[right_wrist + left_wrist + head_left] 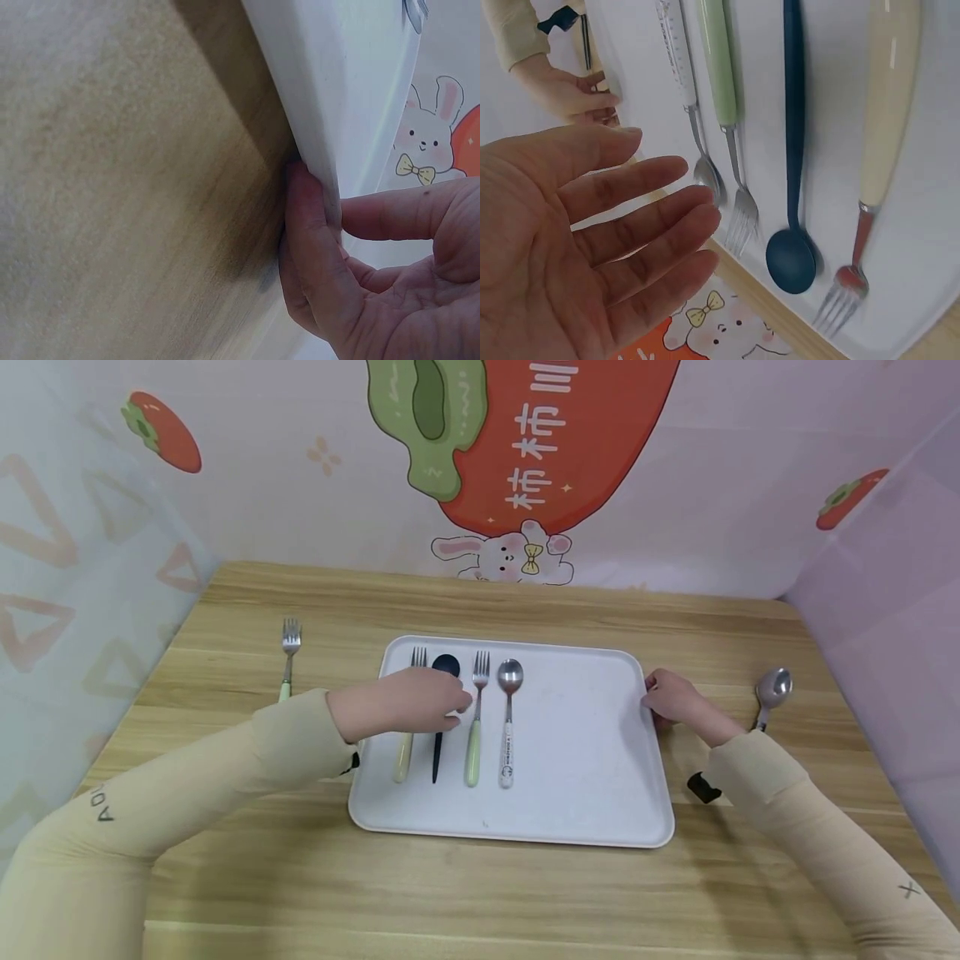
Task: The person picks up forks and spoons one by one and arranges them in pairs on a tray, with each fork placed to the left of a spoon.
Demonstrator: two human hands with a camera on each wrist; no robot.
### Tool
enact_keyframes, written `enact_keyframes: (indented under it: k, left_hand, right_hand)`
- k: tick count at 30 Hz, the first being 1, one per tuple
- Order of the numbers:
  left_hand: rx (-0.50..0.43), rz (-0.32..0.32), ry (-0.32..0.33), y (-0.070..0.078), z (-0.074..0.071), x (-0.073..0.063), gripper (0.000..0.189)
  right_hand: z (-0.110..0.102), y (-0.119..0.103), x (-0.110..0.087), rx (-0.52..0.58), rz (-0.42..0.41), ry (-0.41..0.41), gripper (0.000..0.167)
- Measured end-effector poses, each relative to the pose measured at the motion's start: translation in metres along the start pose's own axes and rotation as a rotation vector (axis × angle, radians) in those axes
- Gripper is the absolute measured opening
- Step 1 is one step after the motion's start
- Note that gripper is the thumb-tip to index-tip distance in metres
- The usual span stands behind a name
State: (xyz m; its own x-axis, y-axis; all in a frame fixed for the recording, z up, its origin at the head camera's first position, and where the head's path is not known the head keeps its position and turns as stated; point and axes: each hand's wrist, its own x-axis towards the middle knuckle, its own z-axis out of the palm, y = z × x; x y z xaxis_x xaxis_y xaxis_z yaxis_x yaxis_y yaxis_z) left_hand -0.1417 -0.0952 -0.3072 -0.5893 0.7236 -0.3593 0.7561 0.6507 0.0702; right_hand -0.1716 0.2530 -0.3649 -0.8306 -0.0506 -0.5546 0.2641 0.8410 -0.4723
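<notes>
On the table lies a white rectangular tray [585, 743]. Its left half carries a cream-handled fork [402, 760], a black spoon [437, 760], a green-handled fork [473, 752] and a spoon with a printed white handle [507, 743], side by side. My left hand [408, 700] hovers over the fork and black spoon, partly covering them in the head view. The left wrist view shows its fingers [652, 240] spread and holding nothing. At the tray's right edge, my right hand [675, 700] pinches the rim, thumb on the inner side and fingers outside and beneath.
Left of the tray, another fork [291, 639] with a green handle lies on the wooden table [480, 893], partly behind the left sleeve. A metal spoon [774, 687] lies to the right, its handle hidden by the right arm. Printed walls [675, 527] enclose the table's back and sides.
</notes>
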Motion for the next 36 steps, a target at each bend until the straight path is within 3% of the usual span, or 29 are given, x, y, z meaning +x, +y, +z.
enact_keyframes:
  k: [7,13,20,28,36]
  left_hand:
    - [0.015,-0.029,0.081,-0.031,0.005,-0.020,0.011]
    - [-0.069,-0.095,0.062,-0.056,0.007,-0.040,0.012]
    - [-0.179,-0.162,0.104,-0.085,0.007,-0.059,0.012]
    - [-0.248,-0.247,0.103,-0.120,0.022,-0.074,0.015]
    - [-0.299,-0.315,0.090,-0.140,0.033,-0.090,0.022]
  right_hand:
    - [0.000,0.000,0.000,-0.008,-0.016,0.011,0.036]
    - [-0.001,0.002,0.002,0.010,-0.024,0.018,0.034]
    - [-0.001,0.001,0.002,0.015,-0.020,0.016,0.037]
    - [0.000,-0.001,0.002,0.010,-0.039,0.028,0.034]
    - [0.001,0.002,0.003,0.009,-0.033,0.033,0.034]
